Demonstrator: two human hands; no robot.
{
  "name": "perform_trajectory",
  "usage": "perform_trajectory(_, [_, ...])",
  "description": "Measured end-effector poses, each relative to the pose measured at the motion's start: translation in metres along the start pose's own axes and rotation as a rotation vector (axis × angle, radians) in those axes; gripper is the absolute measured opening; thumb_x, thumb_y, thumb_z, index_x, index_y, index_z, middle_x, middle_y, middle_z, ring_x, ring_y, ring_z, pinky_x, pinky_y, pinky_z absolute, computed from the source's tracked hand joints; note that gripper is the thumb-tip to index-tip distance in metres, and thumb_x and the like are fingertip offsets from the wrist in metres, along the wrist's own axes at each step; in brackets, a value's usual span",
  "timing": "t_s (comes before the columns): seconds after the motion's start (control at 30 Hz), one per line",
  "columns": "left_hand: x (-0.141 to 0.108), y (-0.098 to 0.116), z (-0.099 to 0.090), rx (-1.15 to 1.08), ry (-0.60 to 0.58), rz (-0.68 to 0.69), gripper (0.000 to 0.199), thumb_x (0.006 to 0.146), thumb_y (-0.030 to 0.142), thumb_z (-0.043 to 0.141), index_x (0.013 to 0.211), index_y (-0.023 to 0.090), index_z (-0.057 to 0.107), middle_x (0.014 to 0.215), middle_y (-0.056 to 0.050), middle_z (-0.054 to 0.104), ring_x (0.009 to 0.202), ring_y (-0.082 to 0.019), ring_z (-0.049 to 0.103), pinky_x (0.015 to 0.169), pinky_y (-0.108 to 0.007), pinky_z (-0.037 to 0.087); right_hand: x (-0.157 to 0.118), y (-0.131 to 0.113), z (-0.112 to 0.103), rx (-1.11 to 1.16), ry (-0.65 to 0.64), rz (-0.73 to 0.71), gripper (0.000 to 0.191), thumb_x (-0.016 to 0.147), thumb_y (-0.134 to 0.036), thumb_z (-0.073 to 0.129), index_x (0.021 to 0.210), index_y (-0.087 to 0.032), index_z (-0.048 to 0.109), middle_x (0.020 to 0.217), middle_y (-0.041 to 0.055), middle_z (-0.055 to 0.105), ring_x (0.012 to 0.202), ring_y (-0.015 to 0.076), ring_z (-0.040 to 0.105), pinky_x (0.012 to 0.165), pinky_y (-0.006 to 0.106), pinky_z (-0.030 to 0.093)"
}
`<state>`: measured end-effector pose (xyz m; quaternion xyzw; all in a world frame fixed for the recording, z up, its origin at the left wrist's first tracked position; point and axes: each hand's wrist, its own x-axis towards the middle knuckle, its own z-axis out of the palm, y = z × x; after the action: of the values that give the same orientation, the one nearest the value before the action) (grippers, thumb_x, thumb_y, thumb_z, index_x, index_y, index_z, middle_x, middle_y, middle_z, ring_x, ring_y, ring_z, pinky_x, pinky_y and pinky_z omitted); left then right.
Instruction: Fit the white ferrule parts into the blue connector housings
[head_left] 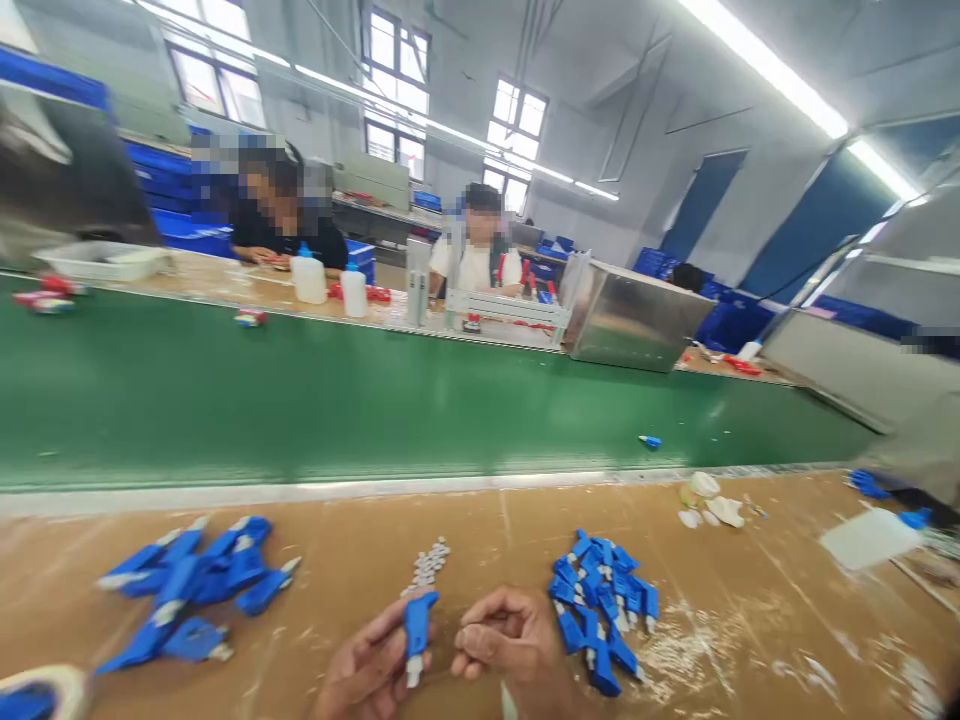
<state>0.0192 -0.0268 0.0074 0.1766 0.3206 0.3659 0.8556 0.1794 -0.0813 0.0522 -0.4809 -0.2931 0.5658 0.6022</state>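
My left hand (366, 662) is closed around a blue plastic piece with a white tip (417, 628), held tilted with the tip toward me. Just to its right, my right hand (510, 632) has its thumb and fingers pinched together; whatever sits between them, if anything, is too small to make out. Beyond my left hand lies a little heap of small whitish parts (427, 565) on the brown tabletop (337, 560). A pile of blue pieces with white tips (600, 590) rests right of my right hand, and a second pile of larger-looking blue pieces (199, 575) lies to the left.
A green conveyor belt (420, 410) crosses beyond the table, carrying a small blue piece (651, 441). At right lie a white bottle (870, 538) and crumpled whitish scraps (724, 510). A tape roll (73, 690) sits front left. Two people work across the belt near upright bottles (309, 278).
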Motion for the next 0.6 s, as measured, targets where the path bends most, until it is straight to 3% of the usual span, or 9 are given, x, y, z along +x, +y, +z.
perform_trajectory(0.13, [0.0008,0.0027,0.0103,-0.008,-0.082,0.066,0.045,0.057,0.03,0.092,0.098,0.016,0.078,0.073,-0.005,0.069,0.063,-0.013,0.063,0.062,-0.022,0.051,0.0007,-0.0022,-0.0062,-0.014,-0.079,0.018,0.025,0.068,-0.033,0.09,0.073,-0.014,0.076,0.064,0.0049,0.077,0.057,0.0147,0.072,0.052,0.02,0.052])
perform_trajectory(0.37, [0.0067,-0.0042,0.007,0.202,-0.138,0.257,0.049,0.065,0.041,0.086,0.105,0.016,0.077,0.085,-0.012,0.074,0.077,-0.021,0.064,0.068,-0.027,0.049,0.0039,-0.0011,-0.0113,-0.224,-0.158,0.021,0.033,0.072,-0.045,0.085,0.073,-0.014,0.072,0.062,0.0066,0.076,0.055,0.0156,0.07,0.053,0.023,0.053])
perform_trajectory(0.6, [0.0018,-0.0033,0.0115,0.326,-0.152,0.339,0.05,0.067,0.051,0.082,0.107,0.021,0.077,0.083,-0.009,0.073,0.073,-0.021,0.064,0.07,-0.03,0.05,-0.0002,-0.0047,-0.0052,-0.217,-0.115,0.009,0.037,0.071,-0.049,0.084,0.073,-0.015,0.07,0.066,0.0044,0.071,0.06,0.0158,0.068,0.055,0.026,0.055])
